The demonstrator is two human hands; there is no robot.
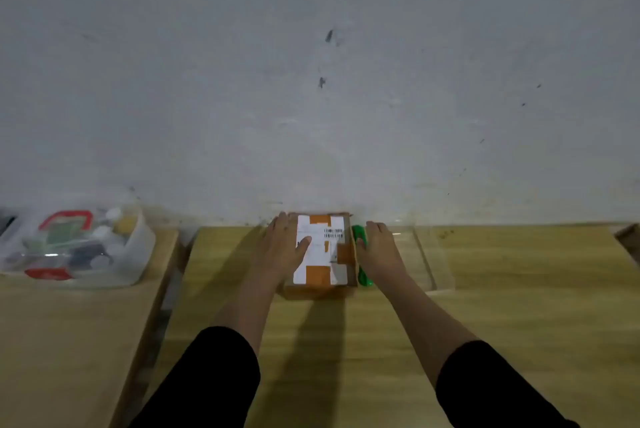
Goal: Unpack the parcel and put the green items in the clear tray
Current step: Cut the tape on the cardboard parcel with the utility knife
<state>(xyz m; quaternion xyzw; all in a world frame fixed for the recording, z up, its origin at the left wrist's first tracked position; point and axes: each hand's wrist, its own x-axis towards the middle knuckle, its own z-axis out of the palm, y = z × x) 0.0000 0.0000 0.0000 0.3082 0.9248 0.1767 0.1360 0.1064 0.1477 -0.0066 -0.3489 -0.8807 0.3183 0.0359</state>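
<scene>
A cardboard parcel [323, 268] with a white label and orange tape lies shut on the wooden table, close to the wall. My left hand [284, 247] lies against its left side with fingers straight and the thumb resting on the label. A green utility knife [365, 278] lies along the parcel's right side. My right hand [379, 249] covers its middle and grips it, so only the two green ends show. The clear tray [433, 254] stands just right of that hand and looks empty.
A clear plastic bin [135, 254] with red handles, full of several small items, sits on a second table at the left. A gap [173, 289] separates the two tables. The wall rises right behind the parcel. A brown object's corner [628, 237] shows at the far right.
</scene>
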